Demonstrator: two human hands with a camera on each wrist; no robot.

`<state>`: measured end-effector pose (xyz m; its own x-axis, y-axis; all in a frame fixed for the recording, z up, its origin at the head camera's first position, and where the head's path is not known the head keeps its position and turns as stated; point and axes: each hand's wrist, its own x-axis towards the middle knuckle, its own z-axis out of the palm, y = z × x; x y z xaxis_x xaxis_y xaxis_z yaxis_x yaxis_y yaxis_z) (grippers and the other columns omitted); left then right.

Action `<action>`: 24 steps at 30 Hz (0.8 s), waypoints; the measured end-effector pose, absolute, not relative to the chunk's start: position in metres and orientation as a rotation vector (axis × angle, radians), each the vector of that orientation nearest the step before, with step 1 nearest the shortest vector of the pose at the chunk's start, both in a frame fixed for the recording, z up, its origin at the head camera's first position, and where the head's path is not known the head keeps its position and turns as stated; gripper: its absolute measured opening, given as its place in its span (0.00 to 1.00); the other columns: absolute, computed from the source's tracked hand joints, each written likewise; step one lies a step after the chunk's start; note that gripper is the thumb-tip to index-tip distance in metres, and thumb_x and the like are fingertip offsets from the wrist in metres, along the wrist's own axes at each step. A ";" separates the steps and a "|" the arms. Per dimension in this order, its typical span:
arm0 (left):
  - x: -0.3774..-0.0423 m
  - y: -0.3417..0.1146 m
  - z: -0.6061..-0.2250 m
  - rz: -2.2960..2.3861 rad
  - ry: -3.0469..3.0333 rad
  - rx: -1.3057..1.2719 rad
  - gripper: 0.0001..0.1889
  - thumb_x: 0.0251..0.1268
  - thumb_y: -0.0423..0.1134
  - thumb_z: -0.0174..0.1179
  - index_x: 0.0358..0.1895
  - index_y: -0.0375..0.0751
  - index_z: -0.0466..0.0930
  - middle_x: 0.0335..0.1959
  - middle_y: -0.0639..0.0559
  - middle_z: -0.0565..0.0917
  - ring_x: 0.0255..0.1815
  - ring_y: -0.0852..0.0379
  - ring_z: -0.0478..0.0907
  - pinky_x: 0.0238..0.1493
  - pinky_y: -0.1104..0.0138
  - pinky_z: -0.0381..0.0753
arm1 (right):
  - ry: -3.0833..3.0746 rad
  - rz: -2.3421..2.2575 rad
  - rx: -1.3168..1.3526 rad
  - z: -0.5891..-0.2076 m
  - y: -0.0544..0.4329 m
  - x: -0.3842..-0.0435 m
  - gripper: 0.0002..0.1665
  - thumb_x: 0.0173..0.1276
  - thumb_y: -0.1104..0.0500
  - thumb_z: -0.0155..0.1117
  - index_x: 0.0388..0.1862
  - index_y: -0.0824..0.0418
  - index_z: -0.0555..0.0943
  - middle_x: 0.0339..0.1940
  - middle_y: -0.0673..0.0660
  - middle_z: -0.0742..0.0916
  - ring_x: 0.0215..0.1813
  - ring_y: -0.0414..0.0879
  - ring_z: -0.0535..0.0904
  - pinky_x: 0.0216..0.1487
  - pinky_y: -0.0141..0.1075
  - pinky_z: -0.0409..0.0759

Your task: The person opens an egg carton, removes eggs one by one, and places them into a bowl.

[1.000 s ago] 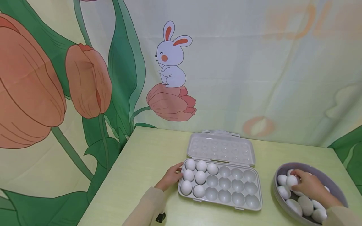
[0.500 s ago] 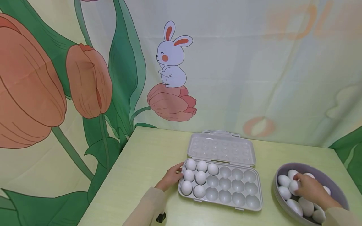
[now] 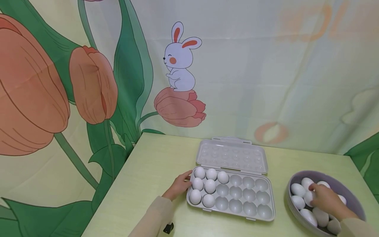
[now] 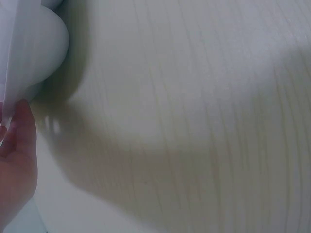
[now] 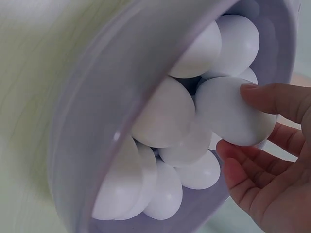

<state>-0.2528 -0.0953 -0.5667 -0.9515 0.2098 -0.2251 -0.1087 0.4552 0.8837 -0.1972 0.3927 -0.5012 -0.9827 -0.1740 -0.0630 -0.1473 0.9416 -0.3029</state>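
A grey plastic egg box (image 3: 269, 210) lies open on the table, with several white eggs (image 3: 210, 186) filling cups at its left end. My left hand (image 3: 179, 186) grips the box's left edge; in the left wrist view its fingers (image 4: 24, 126) are at the rim, one of them under it. On the right, my right hand (image 3: 327, 199) is inside a greyish-purple bowl (image 3: 352, 197). It pinches a white egg (image 5: 233, 110) between thumb and fingertips, among several other eggs (image 5: 164, 112). Part of the bowl's contents is hidden behind that hand.
The box's lid (image 3: 231, 154) is folded back toward the printed curtain (image 3: 237, 82). A pale wood-grain table (image 3: 160, 148) carries everything. A small black object (image 3: 168, 227) shows by the left sleeve (image 3: 152, 219).
My right hand has shifted slightly right within the bowl with the egg, and the eggs around it have moved a little. The left hand and the box stay put.
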 end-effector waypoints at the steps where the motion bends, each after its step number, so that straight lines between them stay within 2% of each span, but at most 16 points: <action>1: -0.253 -0.095 -0.567 1.495 2.407 0.087 0.29 0.56 0.28 0.48 0.64 0.36 0.58 0.48 0.36 0.73 0.42 0.50 0.73 0.33 0.67 0.76 | 3.015 -0.453 -0.261 -0.501 0.393 -0.197 0.24 0.36 0.65 0.66 0.35 0.73 0.74 0.28 0.63 0.80 0.32 0.55 0.76 0.33 0.47 0.72; 9: -0.252 -0.096 -0.568 1.499 2.413 0.098 0.29 0.55 0.28 0.48 0.64 0.35 0.58 0.47 0.35 0.74 0.42 0.50 0.74 0.33 0.66 0.76 | 2.974 -0.416 -0.271 -0.502 0.392 -0.197 0.22 0.37 0.65 0.64 0.35 0.71 0.74 0.28 0.60 0.79 0.30 0.49 0.73 0.30 0.41 0.70; 18: -0.253 -0.097 -0.567 1.521 2.392 0.099 0.29 0.55 0.27 0.47 0.64 0.34 0.58 0.47 0.35 0.74 0.40 0.52 0.74 0.31 0.67 0.76 | 2.966 -0.399 -0.245 -0.507 0.393 -0.194 0.22 0.40 0.63 0.66 0.36 0.69 0.73 0.30 0.61 0.79 0.30 0.49 0.74 0.28 0.42 0.70; 24: -0.253 -0.097 -0.568 1.514 2.396 0.104 0.29 0.55 0.28 0.47 0.64 0.34 0.58 0.47 0.34 0.74 0.41 0.51 0.74 0.32 0.67 0.76 | 2.941 -0.394 -0.221 -0.509 0.394 -0.193 0.20 0.41 0.61 0.67 0.35 0.66 0.73 0.29 0.58 0.79 0.29 0.46 0.71 0.27 0.39 0.67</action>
